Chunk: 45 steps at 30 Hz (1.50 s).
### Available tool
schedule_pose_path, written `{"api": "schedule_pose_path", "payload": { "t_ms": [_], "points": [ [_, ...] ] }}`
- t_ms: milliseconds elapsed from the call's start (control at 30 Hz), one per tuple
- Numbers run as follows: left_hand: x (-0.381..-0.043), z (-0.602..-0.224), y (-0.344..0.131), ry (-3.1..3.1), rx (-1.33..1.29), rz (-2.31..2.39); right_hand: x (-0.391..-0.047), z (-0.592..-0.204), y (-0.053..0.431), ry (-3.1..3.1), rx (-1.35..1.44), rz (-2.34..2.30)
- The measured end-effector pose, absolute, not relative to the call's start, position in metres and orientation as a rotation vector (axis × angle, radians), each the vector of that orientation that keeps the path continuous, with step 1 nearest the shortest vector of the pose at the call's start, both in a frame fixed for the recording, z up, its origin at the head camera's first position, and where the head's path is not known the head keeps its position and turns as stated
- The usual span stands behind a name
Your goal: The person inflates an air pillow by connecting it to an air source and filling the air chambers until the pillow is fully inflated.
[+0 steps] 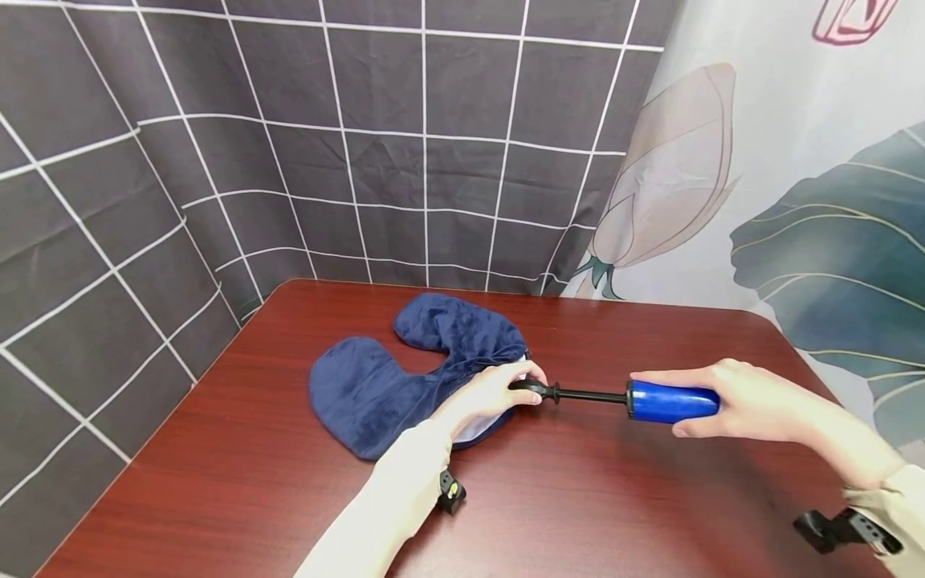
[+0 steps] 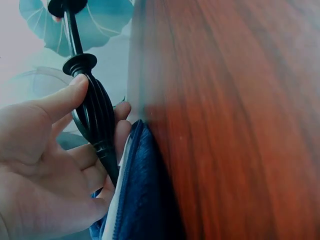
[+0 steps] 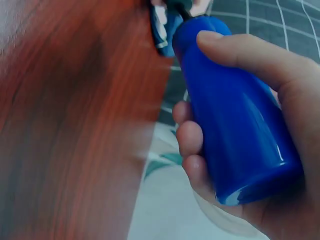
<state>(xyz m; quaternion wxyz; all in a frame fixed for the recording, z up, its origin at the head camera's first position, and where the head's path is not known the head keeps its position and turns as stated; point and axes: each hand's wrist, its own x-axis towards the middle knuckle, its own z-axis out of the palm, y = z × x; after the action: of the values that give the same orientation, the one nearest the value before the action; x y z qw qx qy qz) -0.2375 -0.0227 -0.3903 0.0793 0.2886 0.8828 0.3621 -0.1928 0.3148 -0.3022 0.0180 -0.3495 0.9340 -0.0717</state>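
Note:
A hand pump lies level over the table, its blue barrel [image 1: 672,401] to the right and a black rod [image 1: 591,396] drawn out of it. My right hand [image 1: 751,401] grips the barrel; the right wrist view shows the thumb along it and fingers curled beneath. My left hand [image 1: 499,389] holds the pump's black ribbed end [image 2: 95,107] between thumb and fingers. That end tapers towards the zipped edge of a navy U-shaped neck pillow [image 1: 383,393], which has white material at its opening. Whether the tip sits inside is hidden.
The pillow rests on a reddish-brown wooden table [image 1: 578,506]. Behind and left hangs a dark grey curtain with white grid lines [image 1: 462,177]; a white one with flower and leaf prints [image 1: 780,241] hangs to the right. Each wrist bears a small black camera [image 1: 451,491].

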Motion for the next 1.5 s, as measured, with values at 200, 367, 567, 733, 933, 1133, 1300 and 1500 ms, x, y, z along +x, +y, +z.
{"api": "schedule_pose_path", "payload": {
  "t_ms": [200, 367, 567, 733, 933, 1133, 1300, 1500],
  "points": [
    [-0.242, -0.391, -0.026, 2.595, 0.894, 1.094, -0.19, -0.298, 0.332, 2.93, -1.124, -0.3],
    [-0.244, -0.396, -0.028, 2.455, 0.934, 1.287, -0.194, -0.298, 0.325, 2.889, -1.139, -0.385],
    [-0.246, -0.399, -0.032, 2.354, 0.937, 1.405, -0.206, -0.3, 0.297, 2.845, -1.107, -0.367],
    [-0.246, -0.401, -0.033, 2.346, 0.918, 1.433, -0.216, -0.304, 0.273, 2.832, -1.045, -0.333],
    [-0.246, -0.403, -0.031, 2.384, 0.853, 1.43, -0.226, -0.318, 0.245, 2.857, -1.052, -0.294],
    [-0.244, -0.403, -0.028, 2.435, 0.804, 1.41, -0.232, -0.328, 0.235, 2.852, -1.091, -0.306],
    [-0.243, -0.405, -0.025, 2.483, 0.79, 1.374, -0.231, -0.327, 0.249, 2.854, -1.074, -0.328],
    [-0.244, -0.403, -0.024, 2.532, 0.825, 1.311, -0.226, -0.316, 0.281, 2.782, -1.091, -0.449]
  ]
}}
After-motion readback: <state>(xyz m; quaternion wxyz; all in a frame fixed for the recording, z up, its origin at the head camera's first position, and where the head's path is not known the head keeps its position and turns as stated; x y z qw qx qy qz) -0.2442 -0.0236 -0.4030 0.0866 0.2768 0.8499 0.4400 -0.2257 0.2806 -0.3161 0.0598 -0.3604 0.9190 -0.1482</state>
